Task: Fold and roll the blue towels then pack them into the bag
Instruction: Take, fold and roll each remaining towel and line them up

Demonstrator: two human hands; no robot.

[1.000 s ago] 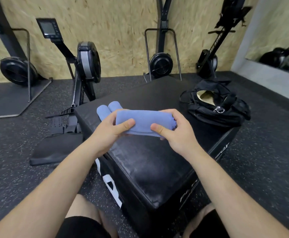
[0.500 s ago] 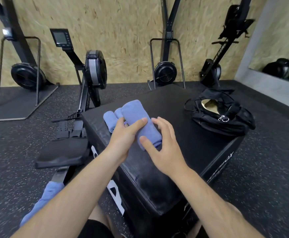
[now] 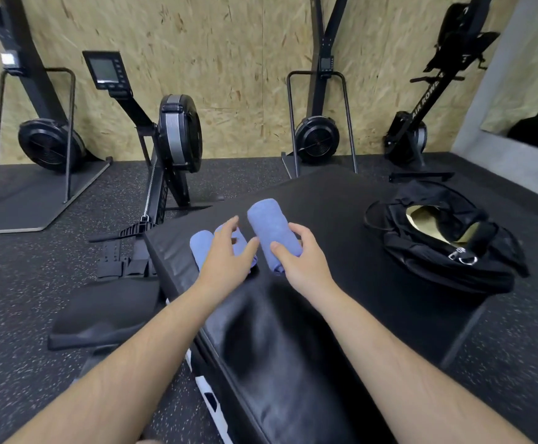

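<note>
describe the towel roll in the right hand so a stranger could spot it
On the black padded box, left of the open black bag, are three rolled blue towels. It is the rightmost roll, gripped by the right hand; the other two rolls lie side by side under the left hand.

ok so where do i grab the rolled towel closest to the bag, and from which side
Take the rolled towel around its middle, from above and the right. It lies flat, a cylinder pointing away from you, so fingers wrapped across its girth keep the layers from unrolling. Two other rolls crowd its left; the right grip wraps its near end.
</note>
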